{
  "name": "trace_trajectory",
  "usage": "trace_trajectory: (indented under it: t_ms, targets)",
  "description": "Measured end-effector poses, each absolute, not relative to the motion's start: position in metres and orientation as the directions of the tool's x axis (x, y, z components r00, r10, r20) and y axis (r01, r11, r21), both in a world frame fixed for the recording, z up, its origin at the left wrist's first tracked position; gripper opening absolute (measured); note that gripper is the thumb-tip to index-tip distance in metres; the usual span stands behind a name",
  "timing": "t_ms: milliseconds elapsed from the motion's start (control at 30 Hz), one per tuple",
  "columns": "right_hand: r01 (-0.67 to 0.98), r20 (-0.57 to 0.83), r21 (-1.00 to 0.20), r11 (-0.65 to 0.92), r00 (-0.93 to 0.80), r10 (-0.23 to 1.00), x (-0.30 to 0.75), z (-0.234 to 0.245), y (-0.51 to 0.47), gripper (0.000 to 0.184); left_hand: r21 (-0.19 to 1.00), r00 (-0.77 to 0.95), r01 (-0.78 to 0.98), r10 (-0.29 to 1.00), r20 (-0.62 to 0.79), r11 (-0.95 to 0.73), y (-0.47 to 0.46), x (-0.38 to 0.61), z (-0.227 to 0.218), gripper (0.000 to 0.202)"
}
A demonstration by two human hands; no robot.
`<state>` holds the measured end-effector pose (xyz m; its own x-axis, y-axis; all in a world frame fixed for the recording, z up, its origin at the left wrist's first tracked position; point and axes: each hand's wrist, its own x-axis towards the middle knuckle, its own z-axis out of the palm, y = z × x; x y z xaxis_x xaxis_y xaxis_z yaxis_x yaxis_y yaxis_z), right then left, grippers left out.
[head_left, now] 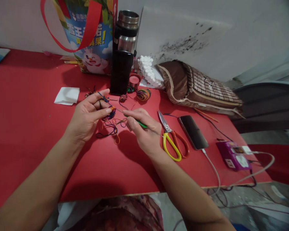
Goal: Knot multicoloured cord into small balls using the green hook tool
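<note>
My left hand (90,114) pinches a small multicoloured knotted piece of thread (111,113) between thumb and fingers above the red table (26,128). Loose coloured threads (112,128) trail from it onto the table. My right hand (142,130) is closed round a thin crochet hook with a green grip (141,124), its metal tip pointing left into the knotted piece. Both hands meet near the middle of the table.
Yellow-and-red handled scissors (172,139) lie right of my right hand, then a phone (193,131) on a cable and a purple power strip (233,155). Behind stand a black-and-steel flask (124,51), a printed bag (91,35), thread coils (143,94), a cushion (197,85) and a white tissue (67,95).
</note>
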<state>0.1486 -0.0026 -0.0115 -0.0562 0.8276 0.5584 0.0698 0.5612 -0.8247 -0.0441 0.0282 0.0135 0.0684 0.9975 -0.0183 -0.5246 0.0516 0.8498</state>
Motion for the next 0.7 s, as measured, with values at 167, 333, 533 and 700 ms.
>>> trace_trajectory:
  t_ms: [167,333,533,700]
  targets:
    - [0.091,0.56,-0.821,0.564,-0.067,0.826,0.1487,-0.0106,-0.0034,0.023,0.864,0.066,-0.502,0.998,-0.001,0.034,0.0291,-0.0447,0.0123,0.057]
    - [0.111,0.588,-0.797,0.593,-0.078,0.805,0.1478,-0.0099,-0.003,0.028,0.89,0.033,-0.455,0.999,0.037,-0.018,0.0279,-0.0443,0.01,0.055]
    - [0.151,0.595,-0.784,0.603,-0.095,0.798,0.1495,-0.0073,-0.0035,0.027,0.907,0.023,-0.421,0.999,0.049,-0.035,0.0285,-0.045,0.0085,0.055]
    - [0.14,0.573,-0.801,0.582,-0.102,0.813,0.1509,-0.0059,-0.0048,0.027,0.907,0.015,-0.419,0.998,0.055,-0.044,0.0291,-0.0463,0.0072,0.055]
